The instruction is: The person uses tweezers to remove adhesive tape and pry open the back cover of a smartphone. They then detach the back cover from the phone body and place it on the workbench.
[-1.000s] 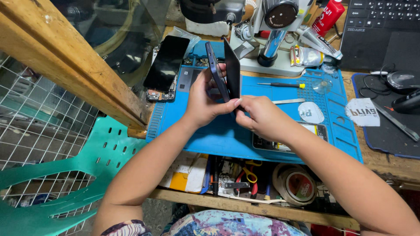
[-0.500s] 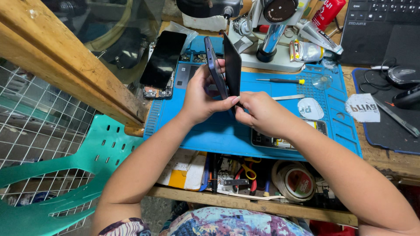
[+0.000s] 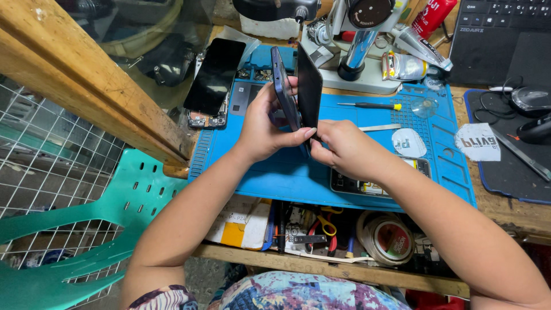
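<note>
A person's left hand (image 3: 265,123) is wrapped around the blue body of a smartphone (image 3: 282,86), holding it upright on its edge above a blue work mat (image 3: 270,166), while the right hand (image 3: 343,148) pinches the lower edge of the phone's dark screen panel (image 3: 310,86), which stands parted from the body like an open book. The two halves rise just above and between the hands, meeting near the fingertips. Under the right wrist an opened phone (image 3: 376,182) lies flat on the mat with its insides showing. To the left, a second dark screen (image 3: 214,74) rests against the mat's far corner. A small screwdriver (image 3: 370,105) with a yellow tip and a thin metal strip (image 3: 379,127) lie beyond the right hand. A microscope stand (image 3: 359,51) rises at the back, a laptop (image 3: 499,34) and a mouse (image 3: 531,100) sit at far right. A roll of tape (image 3: 387,236) and scissors (image 3: 326,223) fill the shelf below; a green plastic chair (image 3: 86,241) stands at left
</note>
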